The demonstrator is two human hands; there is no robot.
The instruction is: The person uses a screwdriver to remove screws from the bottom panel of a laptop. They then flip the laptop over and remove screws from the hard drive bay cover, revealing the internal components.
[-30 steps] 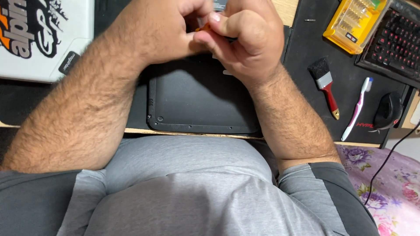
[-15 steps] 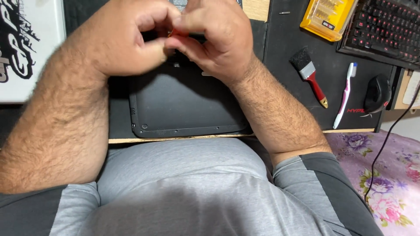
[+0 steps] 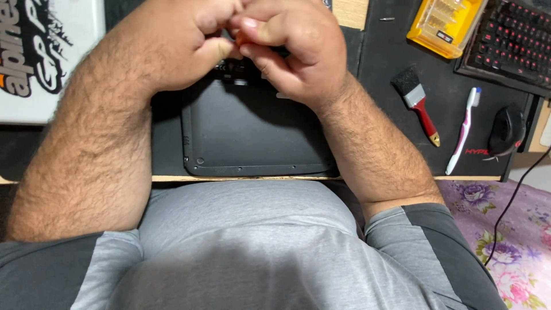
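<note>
A white sticker-covered case (image 3: 40, 57) lies at the far left of the tabletop (image 3: 379, 69). The left hand (image 3: 178, 49) and right hand (image 3: 293, 51) meet above a black device (image 3: 252, 138) lying back-up — their fingers (image 3: 261, 26) clamped together on a small orange part (image 3: 241, 39), mostly hidden. Rightward lie a yellow bit case (image 3: 445, 26), a red-handled brush (image 3: 419, 103), a toothbrush (image 3: 462, 132), a black mouse (image 3: 508, 129) and a keyboard (image 3: 513, 40).

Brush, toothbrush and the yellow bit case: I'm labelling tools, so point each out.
brush (image 3: 423, 113), head view, on its red handle.
toothbrush (image 3: 461, 138), head view, mid-handle.
yellow bit case (image 3: 445, 22), head view, on its lid.
</note>
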